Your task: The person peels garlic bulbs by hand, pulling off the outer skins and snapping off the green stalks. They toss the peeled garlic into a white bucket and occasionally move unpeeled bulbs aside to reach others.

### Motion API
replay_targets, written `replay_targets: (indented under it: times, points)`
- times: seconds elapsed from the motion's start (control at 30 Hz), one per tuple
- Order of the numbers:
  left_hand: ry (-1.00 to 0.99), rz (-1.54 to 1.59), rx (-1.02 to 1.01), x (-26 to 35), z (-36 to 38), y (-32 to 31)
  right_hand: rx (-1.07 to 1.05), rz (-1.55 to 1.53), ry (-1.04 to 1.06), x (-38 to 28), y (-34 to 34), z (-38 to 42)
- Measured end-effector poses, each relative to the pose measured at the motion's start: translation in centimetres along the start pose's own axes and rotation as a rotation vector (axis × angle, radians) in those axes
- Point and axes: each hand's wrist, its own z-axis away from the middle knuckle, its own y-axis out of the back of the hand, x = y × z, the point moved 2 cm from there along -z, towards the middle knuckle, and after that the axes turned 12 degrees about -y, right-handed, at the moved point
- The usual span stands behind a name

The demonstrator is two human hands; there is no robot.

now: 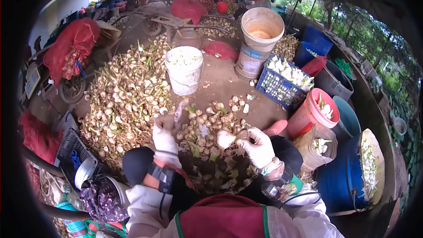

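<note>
My right hand (257,148), in a white glove, is closed on a pale garlic bulb (225,139). My left hand (164,135), also gloved, has its fingers curled; what they hold, if anything, cannot be made out. A blurred pale strip (179,111) shows just beyond it. Below and between the hands lies a small heap of garlic bulbs (207,125), with loose peel (224,172) closer to my legs. To the left spreads a large pile of garlic (125,92) with stems attached.
Ahead stands a white bucket (184,77) of pale pieces. A blue crate (277,89), stacked buckets (255,46), a pink bucket (304,114) and a blue barrel (339,178) line my right. On the left are a wheelbarrow wheel (72,89) and a red mesh sack (72,50).
</note>
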Motion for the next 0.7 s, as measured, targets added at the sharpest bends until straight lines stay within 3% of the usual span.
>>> replay_targets:
  times: [0.07, 0.17, 0.2, 0.27, 0.33, 0.4, 0.43, 0.47, 0.53, 0.57, 0.6, 0.67, 0.7]
  points:
    - [0.257, -0.297, -0.102, -1.3, 2.9, -0.1, 0.004, -0.126, -0.093, 1.5, -0.6, -0.7]
    - [0.404, -0.025, -0.402, -1.4, 5.8, -3.7, -0.125, -0.475, -0.334, 1.7, -1.7, -1.3]
    - [0.398, -0.036, -0.395, -1.2, 5.6, -4.1, -0.138, -0.481, -0.333, 2.0, -1.9, -1.7]
    - [0.587, 0.256, -0.352, -1.0, 4.7, -5.4, -0.294, -1.039, -0.506, 2.7, -2.6, -2.6]
    - [0.519, 0.191, -0.386, -1.3, 4.7, -6.3, -0.316, -1.02, -0.494, 2.8, -2.3, -3.4]
    - [0.285, -0.26, -0.548, -1.9, 5.0, -7.8, -0.308, -0.783, -0.51, 3.1, -2.7, -3.8]
    - [0.158, -0.464, -0.476, -2.2, 4.9, -8.1, -0.272, -0.792, -0.528, 2.4, -3.2, -3.6]
    - [0.161, -0.476, -0.473, -2.6, 4.8, -8.2, -0.279, -0.8, -0.532, 2.5, -3.6, -3.8]
    - [-0.079, -0.881, -0.46, -3.6, 3.9, -8.1, -0.343, -0.691, -0.474, 2.5, -4.3, -4.3]
    - [-0.254, -0.941, -0.477, -4.0, 3.1, -8.0, -0.355, -0.766, -0.493, 2.9, -4.6, -4.5]
    - [-0.251, -0.94, -0.472, -3.8, 2.1, -7.8, -0.357, -0.763, -0.496, 3.3, -4.6, -4.8]
    - [0.223, -0.655, -0.171, -3.5, -0.5, -6.4, -0.466, -1.012, -0.543, 4.0, -4.8, -5.5]
    - [0.294, -0.527, -0.007, -3.1, -2.0, -6.3, -0.432, -1.002, -0.568, 4.7, -4.4, -5.9]
